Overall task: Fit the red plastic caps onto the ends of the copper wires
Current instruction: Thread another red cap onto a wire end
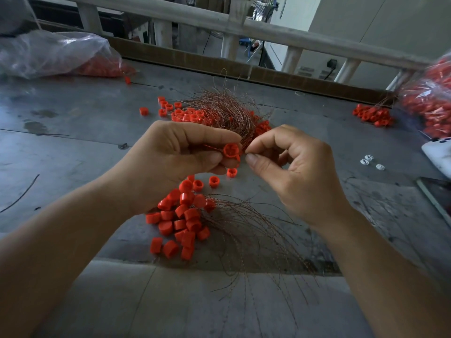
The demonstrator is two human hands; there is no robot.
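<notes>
1. The red cap (231,151) is up in the air over the middle of the tabletop (73,113), open side facing the camera. The left hand (175,154) holds it, thumb and fingers curled round it.
2. The right hand (288,162) is right beside it. Its thumb and forefinger are pinched narrow at the cap's right edge, on what looks like a single copper wire (244,145). It's too thin to see well.
3. Just behind the hands sits a wire bundle (224,111), a messy copper tuft lying over a scatter of loose caps (185,114).
4. Toward the near edge, under the wrists, there's a heap of capped wires (180,220). The red ends are bunched together and the copper tails (256,242) fan out to the right and over the edge.
5. Far left corner: a clear plastic bag (56,54) with more red caps inside.
6. Right edge: another bag of caps (434,101), with a small red pile (373,115) just beside it.
7. Also near the right edge are a few tiny white parts (368,162), close to a white object (439,154) that's cut off by the frame.
8. A brown cardboard strip (219,67) runs along the far edge, with a pale railing (268,28) beyond it.
</notes>
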